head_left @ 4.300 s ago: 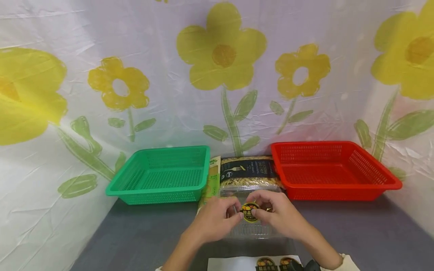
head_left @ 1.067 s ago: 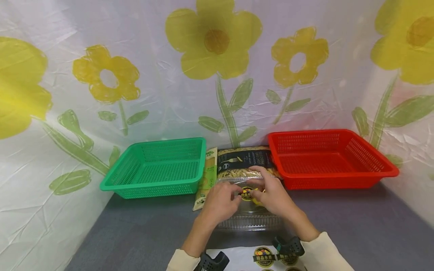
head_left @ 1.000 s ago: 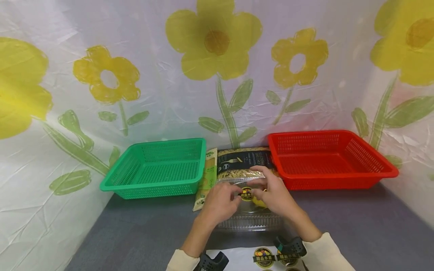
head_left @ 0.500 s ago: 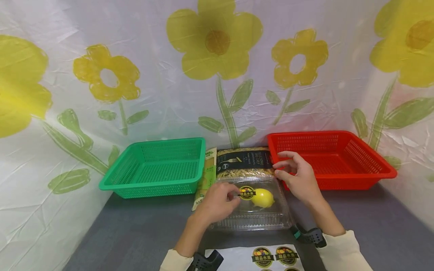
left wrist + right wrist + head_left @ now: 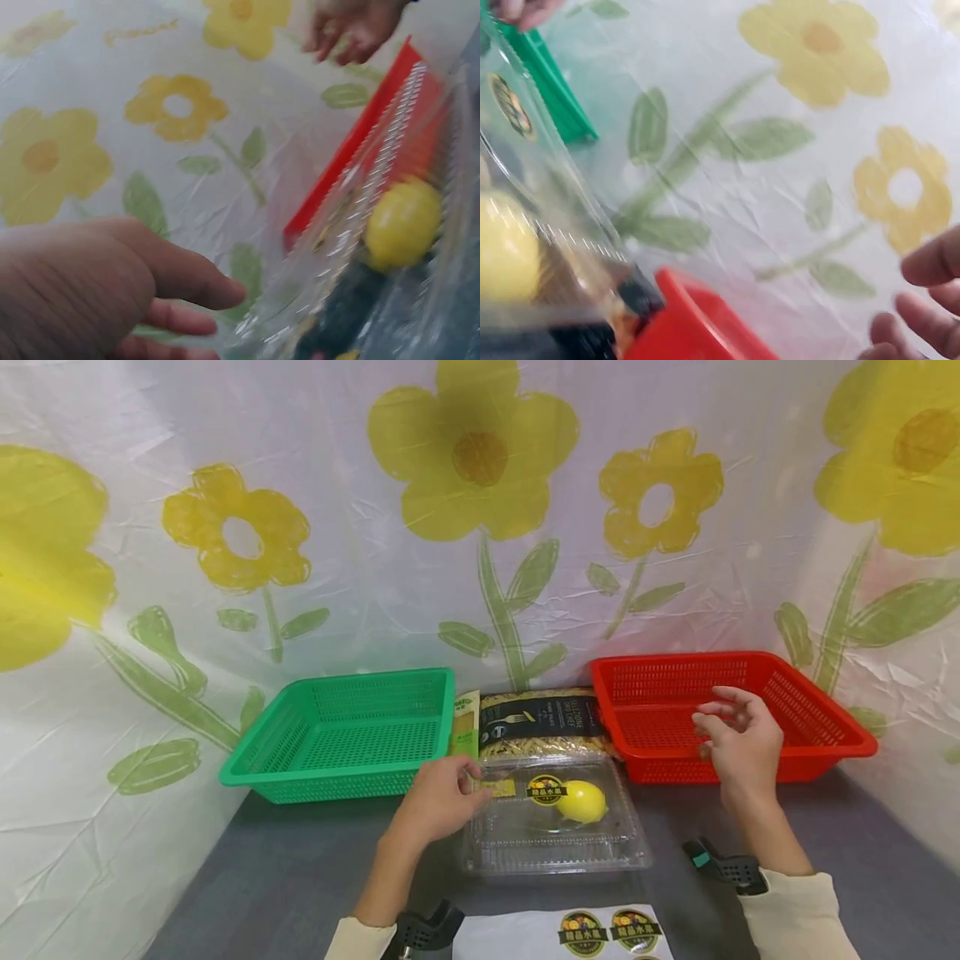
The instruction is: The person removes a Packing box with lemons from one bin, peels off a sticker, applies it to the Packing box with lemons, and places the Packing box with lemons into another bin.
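Note:
A clear plastic clamshell box stands closed on the dark table, with a yellow lemon inside. On its lid lies a round black-and-gold sticker, also visible in the right wrist view. My left hand hovers by the box's left edge, fingers loosely bent around nothing. In front of the red basket, in the air, is my right hand; its fingers are relaxed and hold nothing. A white sheet of the same stickers lies at the near edge, partly out of view.
Behind the box lie a bag of pasta and a green-and-tan packet. A green basket stands at the back left. Behind everything hangs a flower-printed curtain. Dark tabletop shows on both sides.
Both hands were at the sticker over the lid. The right hand has moved off to the right, then the left hand to the left. The sticker stays on the lid and the lemon is uncovered.

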Available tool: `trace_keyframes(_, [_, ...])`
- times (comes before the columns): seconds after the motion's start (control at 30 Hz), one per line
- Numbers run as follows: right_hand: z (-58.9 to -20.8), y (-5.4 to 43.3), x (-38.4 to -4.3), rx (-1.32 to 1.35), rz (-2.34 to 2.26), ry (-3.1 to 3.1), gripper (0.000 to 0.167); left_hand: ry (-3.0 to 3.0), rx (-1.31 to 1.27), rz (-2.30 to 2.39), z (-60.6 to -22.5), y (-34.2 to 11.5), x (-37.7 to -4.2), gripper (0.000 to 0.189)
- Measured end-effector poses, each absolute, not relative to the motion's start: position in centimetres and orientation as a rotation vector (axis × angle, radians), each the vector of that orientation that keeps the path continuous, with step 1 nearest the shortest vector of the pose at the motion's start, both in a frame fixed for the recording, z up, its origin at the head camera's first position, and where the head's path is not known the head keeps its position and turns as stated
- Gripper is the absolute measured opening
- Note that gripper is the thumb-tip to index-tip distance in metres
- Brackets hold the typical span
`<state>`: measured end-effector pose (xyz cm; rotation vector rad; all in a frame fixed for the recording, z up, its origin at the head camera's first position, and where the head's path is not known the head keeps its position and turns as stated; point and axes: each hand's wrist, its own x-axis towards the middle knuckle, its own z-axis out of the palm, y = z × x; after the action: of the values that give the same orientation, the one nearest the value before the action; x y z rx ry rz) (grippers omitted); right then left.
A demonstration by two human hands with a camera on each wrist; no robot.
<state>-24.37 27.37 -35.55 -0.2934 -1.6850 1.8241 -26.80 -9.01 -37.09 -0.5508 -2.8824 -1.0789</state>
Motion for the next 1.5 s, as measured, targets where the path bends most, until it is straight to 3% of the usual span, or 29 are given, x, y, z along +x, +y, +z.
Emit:
trace_keyframes(0.4, [-38.0, 32.9, -24.9, -0.711, 1.893, -0.925, 0.025, -2.960, -0.212, -1.894, -38.1, -10.6, -27.2, 0.068])
trace_keyframes(0.8, [-40.1, 34.4, -24.8, -0.880, 2.159, -0.615, 0.048, -2.951, -0.177, -2.151, -39.3, -10.5, -27.2, 0.100])
trace_keyframes(1.17, [-39.8, 35.3, -24.9, -0.789, 2.274, -0.544, 0.044, -2.805, -0.174, -2.298, -39.8, -10.7, -27.7, 0.089])
trace_keyframes(1.4, [-39.7, 35.2, -24.9, -0.778, 2.296, -0.527, 0.045, -2.736, -0.209, -2.288, -39.6, -11.1, -27.8, 0.061])
trace_keyframes(1.5, [-39.7, 35.1, -24.8, -0.762, 2.303, -0.517, 0.048, -2.724, -0.216, -2.281, -39.3, -11.2, -27.7, 0.057])
